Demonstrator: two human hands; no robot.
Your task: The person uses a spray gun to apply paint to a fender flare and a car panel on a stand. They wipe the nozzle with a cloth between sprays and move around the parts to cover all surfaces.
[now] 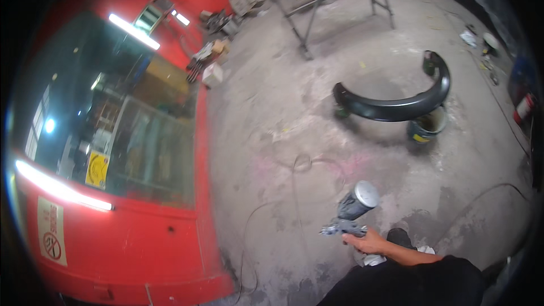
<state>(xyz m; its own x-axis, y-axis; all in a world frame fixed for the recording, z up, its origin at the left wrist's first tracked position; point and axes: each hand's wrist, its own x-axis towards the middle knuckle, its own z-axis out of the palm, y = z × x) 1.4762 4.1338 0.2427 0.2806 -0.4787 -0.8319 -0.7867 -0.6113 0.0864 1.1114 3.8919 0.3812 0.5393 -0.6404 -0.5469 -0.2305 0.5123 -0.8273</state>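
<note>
My right hand [369, 242] is closed around the grip of a paint spray gun [343, 227], low in the head view. A dark cup with a pale grey lid [366, 194] sits on top of the gun and leans to the right. The gun's nozzle points left, toward the red wall. Fingers below the grip are partly hidden. My left hand is out of view. Farther off, a glossy black curved car trim piece [391, 110], like a wheel-arch flare, rests raised above the floor on a dark bucket [426, 126] and other supports.
A thin hose [302, 192] loops across the grey concrete floor [266, 113]. On the left stands a red wall [147, 249] with a window and tube lights. A metal stand [309, 34] holds a dark panel at the back. Boxes [213, 75] line the wall; a red extinguisher [525, 107] is at right.
</note>
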